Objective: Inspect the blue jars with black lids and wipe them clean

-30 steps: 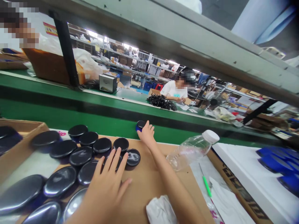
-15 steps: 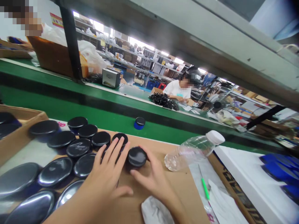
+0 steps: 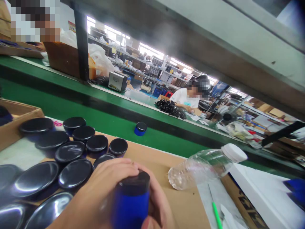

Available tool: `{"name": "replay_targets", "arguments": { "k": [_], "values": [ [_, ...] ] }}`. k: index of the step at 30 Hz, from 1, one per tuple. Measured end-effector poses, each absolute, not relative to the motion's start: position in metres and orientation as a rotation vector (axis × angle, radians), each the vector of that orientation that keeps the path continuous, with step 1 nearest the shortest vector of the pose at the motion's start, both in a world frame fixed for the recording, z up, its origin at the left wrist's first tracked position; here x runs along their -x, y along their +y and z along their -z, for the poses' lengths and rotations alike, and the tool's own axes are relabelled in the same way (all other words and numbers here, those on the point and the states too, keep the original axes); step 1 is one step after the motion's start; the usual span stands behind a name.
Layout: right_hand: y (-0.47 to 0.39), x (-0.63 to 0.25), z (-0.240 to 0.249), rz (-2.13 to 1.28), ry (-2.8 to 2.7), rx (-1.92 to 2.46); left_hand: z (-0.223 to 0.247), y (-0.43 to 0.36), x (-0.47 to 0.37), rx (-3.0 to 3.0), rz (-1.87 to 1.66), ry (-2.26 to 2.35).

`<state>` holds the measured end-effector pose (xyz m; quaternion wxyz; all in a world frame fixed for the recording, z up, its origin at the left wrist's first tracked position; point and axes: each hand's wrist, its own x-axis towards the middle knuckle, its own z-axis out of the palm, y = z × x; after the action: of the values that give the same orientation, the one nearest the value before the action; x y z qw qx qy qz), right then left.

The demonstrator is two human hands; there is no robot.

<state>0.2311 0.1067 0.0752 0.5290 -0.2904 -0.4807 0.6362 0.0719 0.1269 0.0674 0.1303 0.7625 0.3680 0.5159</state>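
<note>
A: What have I got in my hands right now?

B: My left hand (image 3: 105,190) and right hand (image 3: 156,206) are both wrapped around 1 blue jar (image 3: 131,203) with a black lid (image 3: 136,182), lifted just above the cardboard sheet (image 3: 181,203) on the table and close to the camera.

A: Anything risky from here?

B: I judge 2 things. The jar is blurred, so a loose grip could drop it onto the rows of black-lidded jars (image 3: 71,151) just to my left. The plastic bottle (image 3: 202,167) lies on its side near my right hand; an elbow bump could roll it.

A: And the conveyor?

B: 1 lone jar (image 3: 140,128) sits on the green belt (image 3: 71,111), well apart.
</note>
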Motion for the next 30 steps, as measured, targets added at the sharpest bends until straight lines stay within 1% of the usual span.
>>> {"name": "replay_targets", "arguments": {
  "k": [3, 5, 10, 12, 15, 16, 19, 21, 24, 26, 27, 30],
  "values": [
    [0.104, -0.228, -0.073, -1.356, -1.174, 0.818, -0.082, 0.125, -0.078, -2.427, -1.585, 0.977],
    [0.102, -0.227, -0.076, -1.298, -1.228, 0.935, -0.089, 0.123, -0.085, -2.400, -1.607, 0.928],
    [0.096, -0.230, -0.087, -1.331, -1.093, 1.402, -0.087, 0.113, -0.097, -2.097, -1.538, 1.217],
    [0.093, -0.228, -0.087, -1.313, -1.093, 1.329, -0.085, 0.113, -0.093, -2.160, -1.493, 1.159],
    [0.092, -0.223, -0.081, -1.341, -1.188, 0.972, -0.084, 0.118, -0.081, -2.241, -1.445, 1.045],
    [0.093, -0.222, -0.078, -1.359, -1.213, 0.913, -0.084, 0.120, -0.077, -2.248, -1.427, 1.055],
    [0.094, -0.221, -0.074, -1.364, -1.258, 0.963, -0.086, 0.125, -0.068, -2.275, -1.396, 1.083],
    [0.094, -0.222, -0.076, -1.360, -1.280, 1.000, -0.088, 0.126, -0.066, -2.441, -1.391, 1.041],
    [0.092, -0.223, -0.085, -1.551, -1.199, 0.896, -0.091, 0.124, -0.069, -2.604, -1.430, 1.025],
    [0.092, -0.223, -0.090, -1.654, -1.114, 0.784, -0.093, 0.119, -0.075, -2.465, -1.524, 1.096],
    [0.094, -0.223, -0.091, -1.650, -1.101, 0.773, -0.094, 0.116, -0.080, -2.353, -1.575, 1.135],
    [0.101, -0.225, -0.088, -1.503, -1.223, 0.869, -0.096, 0.107, -0.092, -2.112, -1.657, 1.221]
  ]
}}
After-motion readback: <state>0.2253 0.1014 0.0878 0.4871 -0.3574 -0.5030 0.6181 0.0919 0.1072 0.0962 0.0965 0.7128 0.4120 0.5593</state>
